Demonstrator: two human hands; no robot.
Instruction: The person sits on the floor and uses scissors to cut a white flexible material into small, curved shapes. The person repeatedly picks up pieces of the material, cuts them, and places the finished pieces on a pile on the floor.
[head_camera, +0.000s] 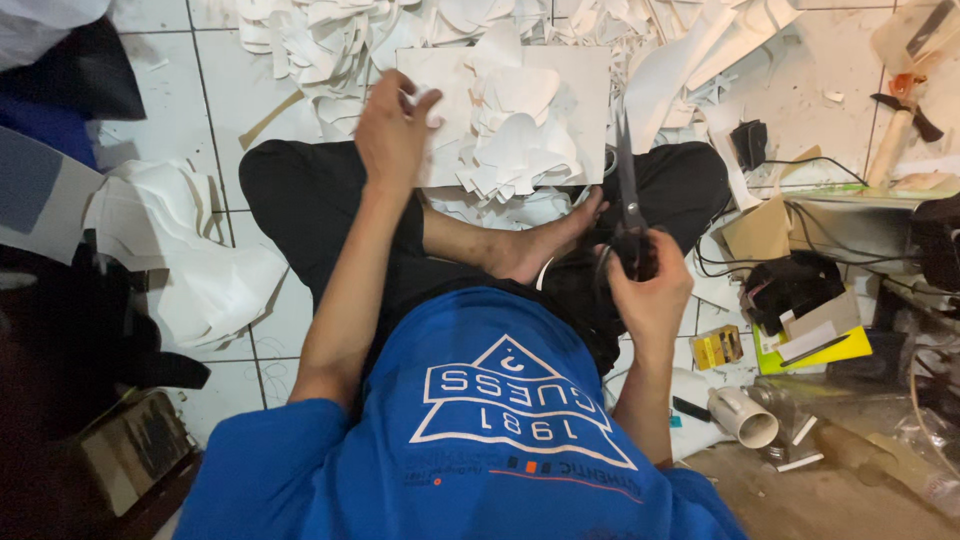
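1. Left hand up around 11 o'clock, grip pinched together on the edge of a white board lying flat across the knees.
2. Heaped on that board: a pile of white paper cutouts, just right of the left fingers.
3. Right hand down at 4 o'clock, grip clamped on the handles of black scissors; blades shut, tips pointing toward 12 and lying over the board's right edge.
4. Bare foot tucked between both hands.
5. More paper scraps spread over the tiled floor at 12 o'clock.
6. Small yellow box and white paper roll off at 4 o'clock.
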